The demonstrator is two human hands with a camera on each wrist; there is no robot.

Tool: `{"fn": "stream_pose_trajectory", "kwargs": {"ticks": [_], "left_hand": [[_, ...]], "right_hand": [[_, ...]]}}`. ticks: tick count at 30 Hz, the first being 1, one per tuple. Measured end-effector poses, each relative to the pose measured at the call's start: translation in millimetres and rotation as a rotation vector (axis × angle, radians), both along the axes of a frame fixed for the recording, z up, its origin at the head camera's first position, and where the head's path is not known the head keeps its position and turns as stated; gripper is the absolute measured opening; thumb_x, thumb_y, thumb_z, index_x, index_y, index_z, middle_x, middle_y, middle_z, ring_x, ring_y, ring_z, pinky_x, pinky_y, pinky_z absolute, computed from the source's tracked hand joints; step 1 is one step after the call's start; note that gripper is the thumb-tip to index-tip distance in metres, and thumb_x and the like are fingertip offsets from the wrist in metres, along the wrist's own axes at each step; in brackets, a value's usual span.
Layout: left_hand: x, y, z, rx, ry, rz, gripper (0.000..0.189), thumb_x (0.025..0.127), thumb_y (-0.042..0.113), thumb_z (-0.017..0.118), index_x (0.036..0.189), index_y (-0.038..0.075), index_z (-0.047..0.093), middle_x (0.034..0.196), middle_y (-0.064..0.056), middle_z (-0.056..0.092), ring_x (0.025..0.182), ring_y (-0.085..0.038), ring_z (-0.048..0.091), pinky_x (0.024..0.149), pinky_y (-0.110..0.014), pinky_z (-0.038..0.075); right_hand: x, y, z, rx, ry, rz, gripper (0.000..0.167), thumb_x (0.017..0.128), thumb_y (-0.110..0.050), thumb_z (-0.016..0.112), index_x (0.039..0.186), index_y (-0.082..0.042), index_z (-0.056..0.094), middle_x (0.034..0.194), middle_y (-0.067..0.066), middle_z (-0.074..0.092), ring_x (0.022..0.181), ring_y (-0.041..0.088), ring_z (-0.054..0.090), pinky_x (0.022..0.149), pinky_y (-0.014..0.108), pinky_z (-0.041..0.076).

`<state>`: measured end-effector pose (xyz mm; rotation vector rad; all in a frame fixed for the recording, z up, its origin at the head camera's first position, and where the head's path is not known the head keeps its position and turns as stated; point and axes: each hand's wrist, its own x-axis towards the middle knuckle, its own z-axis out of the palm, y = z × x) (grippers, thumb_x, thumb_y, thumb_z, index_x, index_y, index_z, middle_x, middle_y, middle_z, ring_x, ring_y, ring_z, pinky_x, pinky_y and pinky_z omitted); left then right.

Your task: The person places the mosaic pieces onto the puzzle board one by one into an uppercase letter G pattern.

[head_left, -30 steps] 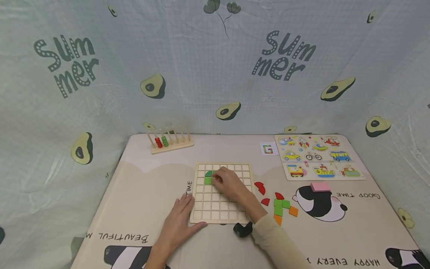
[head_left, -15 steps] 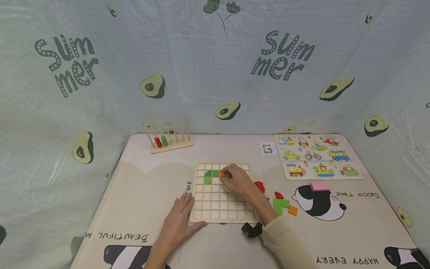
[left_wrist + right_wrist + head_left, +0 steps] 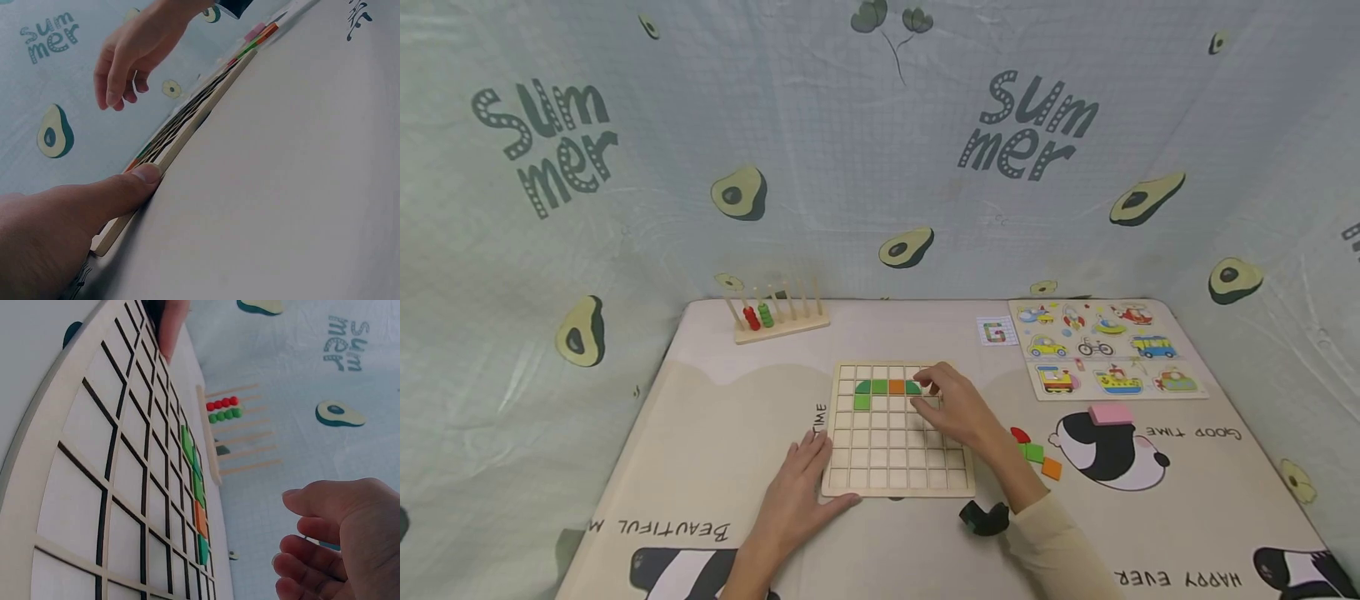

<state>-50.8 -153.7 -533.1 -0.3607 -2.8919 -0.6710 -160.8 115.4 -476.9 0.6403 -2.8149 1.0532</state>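
A wooden grid board (image 3: 898, 493) lies on the table. Near its top left, a light green square tile (image 3: 862, 402) sits below a row holding a dark green rounded tile (image 3: 862, 387), a light green square tile (image 3: 880, 387), an orange square tile (image 3: 897, 387) and another dark green rounded tile (image 3: 912, 387). My right hand (image 3: 953, 406) hovers at that row's right end, thumb and fingers apart, holding nothing in the right wrist view. My left hand (image 3: 801, 483) rests at the board's lower left corner, fingers straight, its thumb (image 3: 125, 194) against the board's edge.
Right of the board lie green tiles (image 3: 1033, 453), an orange tile (image 3: 1052, 469) and a red rounded tile (image 3: 1020, 435), partly behind the forearm. Behind stand a peg counter (image 3: 782, 325), a pattern card (image 3: 997, 332) and a picture puzzle (image 3: 1105, 350). A pink block (image 3: 1111, 414) lies nearby.
My right hand has moved rightward along the row, letting go of the orange tile. The orange tile and the right dark green tile now show in the grid. My left hand stays put.
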Motion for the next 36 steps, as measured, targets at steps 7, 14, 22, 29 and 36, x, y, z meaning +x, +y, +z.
{"fn": "stream_pose_trajectory", "kwargs": {"ticks": [7,14,22,29,36], "left_hand": [[0.8,0.7,-0.3,0.004,0.005,0.000,0.090,0.075,0.057,0.080,0.138,-0.003,0.057,0.148,-0.017,0.054,0.143,-0.036,0.046,0.124,-0.047,0.034],[1.4,1.0,-0.2,0.006,0.009,-0.003,0.089,0.075,0.057,0.079,0.138,-0.003,0.057,0.149,-0.017,0.053,0.142,-0.036,0.046,0.123,-0.047,0.034],[2.0,1.3,-0.1,0.002,0.016,-0.003,0.089,0.075,0.057,0.079,0.137,-0.004,0.057,0.148,-0.018,0.053,0.142,-0.036,0.046,0.123,-0.048,0.035],[1.8,1.6,-0.8,-0.001,0.016,-0.002,0.090,0.075,0.058,0.079,0.138,-0.004,0.057,0.149,-0.018,0.053,0.142,-0.036,0.046,0.123,-0.047,0.035],[1.9,1.7,-0.9,0.006,0.020,-0.002,0.089,0.076,0.057,0.079,0.138,-0.003,0.057,0.149,-0.018,0.053,0.143,-0.036,0.045,0.123,-0.047,0.034]], "right_hand": [[9.0,14.7,5.0,-0.026,0.029,-0.020,0.033,0.090,-0.019,0.073,0.120,-0.006,0.065,0.115,0.005,0.065,0.098,0.018,0.060,0.081,0.036,0.060],[17.7,31.9,6.2,-0.019,0.053,-0.055,0.036,0.090,-0.022,0.073,0.122,-0.007,0.064,0.117,0.005,0.064,0.100,0.020,0.061,0.081,0.038,0.060],[28.5,52.0,1.7,-0.001,0.032,-0.119,0.042,0.089,-0.023,0.076,0.125,-0.006,0.063,0.118,0.006,0.064,0.102,0.023,0.061,0.085,0.042,0.061],[37.3,71.0,-6.3,0.019,0.043,-0.165,0.041,0.088,-0.020,0.076,0.124,-0.006,0.064,0.117,0.007,0.065,0.101,0.021,0.061,0.084,0.041,0.062],[48.0,92.1,-12.6,0.045,-0.043,-0.219,0.044,0.089,-0.022,0.074,0.129,-0.007,0.060,0.119,0.007,0.063,0.104,0.023,0.059,0.088,0.044,0.061]]}}
